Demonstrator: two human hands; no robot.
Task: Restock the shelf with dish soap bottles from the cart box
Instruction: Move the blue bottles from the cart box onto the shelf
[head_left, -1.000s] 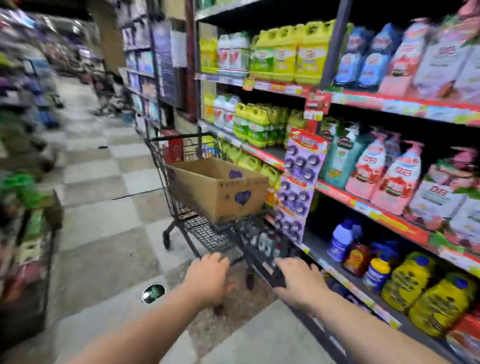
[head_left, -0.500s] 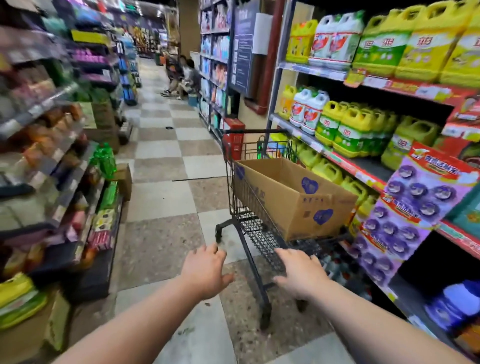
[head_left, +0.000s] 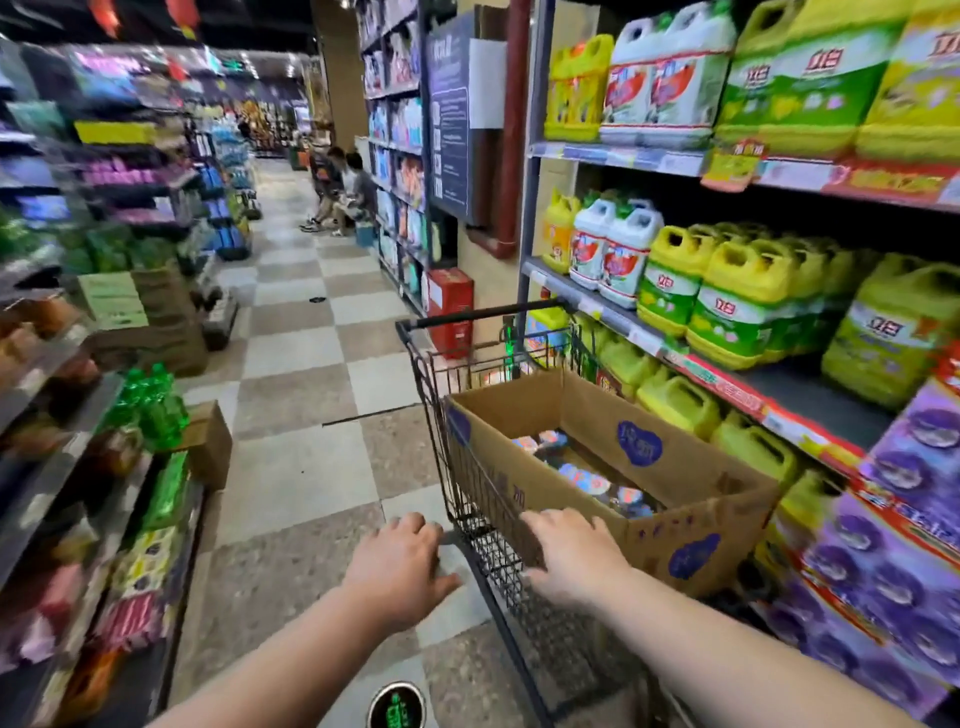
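A black wire cart (head_left: 441, 395) stands in the aisle beside the right shelf. It carries an open cardboard box (head_left: 691, 499) with blue logos. Several bottles (head_left: 584, 475) lie low inside the box, and only their colourful tops show. My right hand (head_left: 571, 556) curls over the cart's near rim, just in front of the box. At the cart's near left corner, my left hand (head_left: 400, 566) has its fingers curled and its thumb against the frame. Yellow-green dish soap jugs (head_left: 737, 296) fill the shelf (head_left: 727, 384) to the right.
White jugs (head_left: 613, 249) stand further along the shelf. A purple hanging display (head_left: 893, 545) juts out at the near right. Stocked shelves and cardboard boxes (head_left: 156, 322) line the left side. Two people (head_left: 343, 192) sit far down the checkered aisle. A red box (head_left: 451, 312) stands ahead of the cart.
The cart has rolled forward along the aisle with both hands on it. The view has swung left and up, and the box's inside now shows.
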